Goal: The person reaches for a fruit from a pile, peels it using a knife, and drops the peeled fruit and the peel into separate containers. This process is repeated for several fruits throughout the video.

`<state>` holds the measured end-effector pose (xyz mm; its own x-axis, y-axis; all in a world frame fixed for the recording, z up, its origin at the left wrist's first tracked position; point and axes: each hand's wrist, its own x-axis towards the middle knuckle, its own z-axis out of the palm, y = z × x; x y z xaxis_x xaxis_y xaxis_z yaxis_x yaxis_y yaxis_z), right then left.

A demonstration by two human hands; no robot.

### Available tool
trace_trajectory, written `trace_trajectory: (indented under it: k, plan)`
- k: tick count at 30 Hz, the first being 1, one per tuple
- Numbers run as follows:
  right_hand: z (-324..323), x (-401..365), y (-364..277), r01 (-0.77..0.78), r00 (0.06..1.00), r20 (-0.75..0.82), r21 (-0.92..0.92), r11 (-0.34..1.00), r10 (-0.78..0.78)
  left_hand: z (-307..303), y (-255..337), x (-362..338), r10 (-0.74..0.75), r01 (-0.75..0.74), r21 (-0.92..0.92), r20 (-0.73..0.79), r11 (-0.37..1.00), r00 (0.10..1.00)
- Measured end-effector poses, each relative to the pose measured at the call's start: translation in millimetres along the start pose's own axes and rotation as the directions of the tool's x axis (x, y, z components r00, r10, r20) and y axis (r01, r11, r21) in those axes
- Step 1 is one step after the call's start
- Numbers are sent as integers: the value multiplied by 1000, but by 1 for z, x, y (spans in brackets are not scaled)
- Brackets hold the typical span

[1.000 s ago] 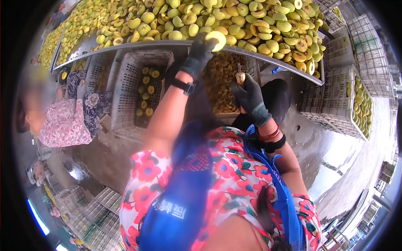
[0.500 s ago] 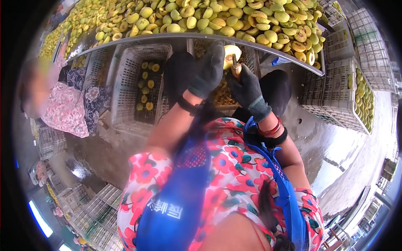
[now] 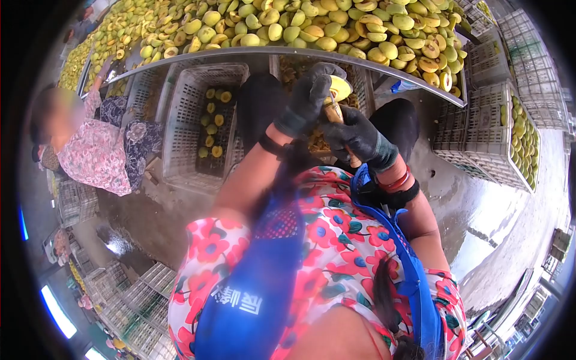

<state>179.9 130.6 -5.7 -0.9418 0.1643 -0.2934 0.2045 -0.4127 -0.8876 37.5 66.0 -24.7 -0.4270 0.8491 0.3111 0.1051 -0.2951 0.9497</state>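
My left hand (image 3: 307, 99), in a dark glove, is closed round a yellow peach half (image 3: 340, 88), whose cut side is partly hidden. The gloved fingers of my right hand (image 3: 363, 139) wrap round a wooden-handled knife (image 3: 334, 111). Its upper end meets the underside of the peach half, and the handle's butt sticks out below my palm. How far the blade goes into the flesh is hidden. Both hands are close together over my lap, just in front of the metal table edge. Below them, a crate with brownish scraps (image 3: 317, 141) shows between my knees.
A metal-rimmed table (image 3: 240, 51) heaped with halved peaches (image 3: 288, 27) spans the front. To the left, a grey crate (image 3: 178, 129) holds several halves. Stacked crates (image 3: 474, 129) with fruit stand at right. Another person (image 3: 99, 150) sits at far left. The floor (image 3: 144, 210) looks wet.
My right hand has turned and dropped slightly, so more of the knife's handle shows. The peach half has tilted and come slightly lower in my left hand. The person at left has shifted.
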Motion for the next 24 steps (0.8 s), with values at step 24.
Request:
trace_trajectory:
  k: [24]
  plan:
    - [-23,37,28,-153,955,-290,-286,946,66,-151,-94,89,166,260,930,-309,261,936]
